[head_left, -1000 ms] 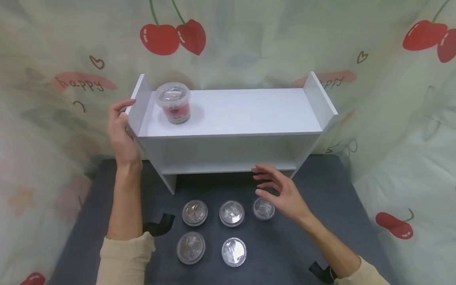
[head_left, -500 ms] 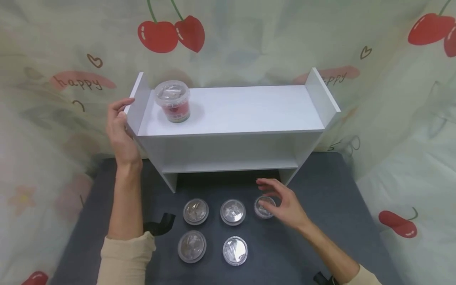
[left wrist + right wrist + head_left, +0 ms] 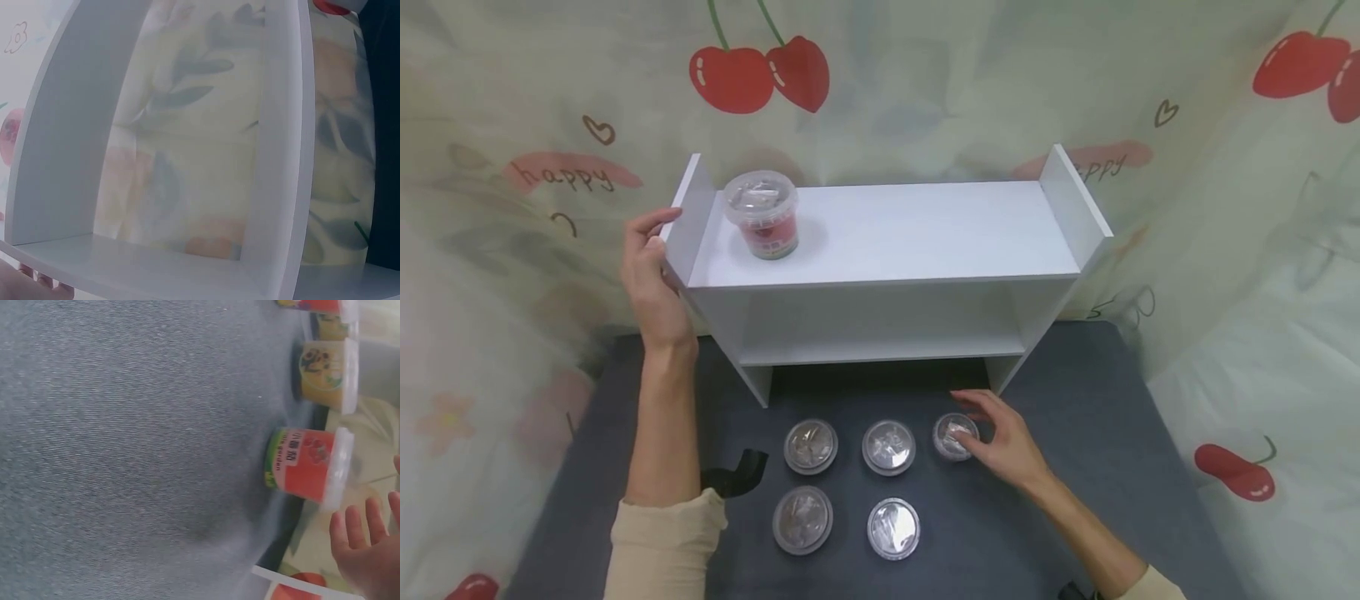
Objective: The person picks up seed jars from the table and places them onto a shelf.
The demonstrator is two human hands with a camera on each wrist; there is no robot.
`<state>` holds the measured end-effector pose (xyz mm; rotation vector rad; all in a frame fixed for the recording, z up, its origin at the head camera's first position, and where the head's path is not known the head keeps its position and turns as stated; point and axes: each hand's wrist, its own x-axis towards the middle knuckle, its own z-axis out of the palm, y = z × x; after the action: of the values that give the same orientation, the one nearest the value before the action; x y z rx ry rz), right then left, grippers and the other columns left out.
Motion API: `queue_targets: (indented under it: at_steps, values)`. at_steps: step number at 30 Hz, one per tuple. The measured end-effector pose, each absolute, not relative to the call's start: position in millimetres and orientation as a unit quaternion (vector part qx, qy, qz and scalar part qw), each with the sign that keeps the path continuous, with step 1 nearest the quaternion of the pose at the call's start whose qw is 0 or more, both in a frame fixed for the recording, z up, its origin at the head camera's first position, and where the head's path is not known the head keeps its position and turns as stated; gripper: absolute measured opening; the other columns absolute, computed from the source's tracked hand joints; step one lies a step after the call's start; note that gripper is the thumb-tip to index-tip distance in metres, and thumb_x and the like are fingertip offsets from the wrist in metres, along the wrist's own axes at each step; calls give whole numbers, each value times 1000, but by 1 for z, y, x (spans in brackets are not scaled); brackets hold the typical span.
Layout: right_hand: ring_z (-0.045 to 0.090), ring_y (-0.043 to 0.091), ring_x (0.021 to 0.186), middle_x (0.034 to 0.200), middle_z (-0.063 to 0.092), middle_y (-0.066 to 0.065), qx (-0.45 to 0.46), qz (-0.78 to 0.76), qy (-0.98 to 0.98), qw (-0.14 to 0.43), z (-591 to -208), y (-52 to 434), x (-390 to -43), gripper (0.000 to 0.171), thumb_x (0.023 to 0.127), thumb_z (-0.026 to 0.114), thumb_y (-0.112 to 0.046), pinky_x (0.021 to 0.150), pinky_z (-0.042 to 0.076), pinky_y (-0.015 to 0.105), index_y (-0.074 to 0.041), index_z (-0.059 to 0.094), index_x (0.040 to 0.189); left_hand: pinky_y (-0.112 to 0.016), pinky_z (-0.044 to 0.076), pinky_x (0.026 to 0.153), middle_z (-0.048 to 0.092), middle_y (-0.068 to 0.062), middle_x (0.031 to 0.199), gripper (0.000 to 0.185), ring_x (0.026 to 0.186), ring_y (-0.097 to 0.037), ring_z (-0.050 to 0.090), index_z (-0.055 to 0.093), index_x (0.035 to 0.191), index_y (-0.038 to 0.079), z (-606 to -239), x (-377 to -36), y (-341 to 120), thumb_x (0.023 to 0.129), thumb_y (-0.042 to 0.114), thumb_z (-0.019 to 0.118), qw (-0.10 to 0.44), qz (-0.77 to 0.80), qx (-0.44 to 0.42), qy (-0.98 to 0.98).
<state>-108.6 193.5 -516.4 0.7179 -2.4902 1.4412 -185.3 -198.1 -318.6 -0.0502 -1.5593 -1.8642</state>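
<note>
Though by fingers (image 3: 981, 402), tub (image 3: 955, 423) near shelf (image 3: 917, 229)

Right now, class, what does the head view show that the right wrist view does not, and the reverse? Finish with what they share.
Only the head view: the left hand holding the shelf, a tub standing on the shelf's top, and the table tubs' lids seen from above.

Only the right wrist view: printed labels on the table tubs, including a red label and a yellow label.

Both: the right hand, lidded tubs on the dark tabletop, and the patterned backdrop.
</note>
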Motion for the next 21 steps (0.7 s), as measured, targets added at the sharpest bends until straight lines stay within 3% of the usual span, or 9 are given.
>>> queue_targets:
  at_steps: [7,12,21]
  values:
    - [58,25,118,128,61,5,220,463,-856,70,-543,204,-111,62,74,85,-1,90,53,42,-8,61,131,-29,37,74,61,-10,107,39,92,-19,53,67,114,11,-319,-185,-198,94,16,33,348,-714,-18,-608]
    - [58,27,119,131,60,6,202,467,-861,29,-552,206,-108,68,72,86,-3,93,51,42,-8,59,134,-28,36,71,62,-10,104,39,88,-18,53,68,113,11,-319,-185,-199,94,16,34,350,-715,-15,-605]
    - [52,32,129,141,56,11,172,422,-890,-17,-561,209,-105,77,76,87,-26,105,40,52,-14,52,144,-27,34,70,62,-9,104,39,88,-17,52,68,112,11,-319,-186,-199,94,16,34,354,-714,-13,-603]
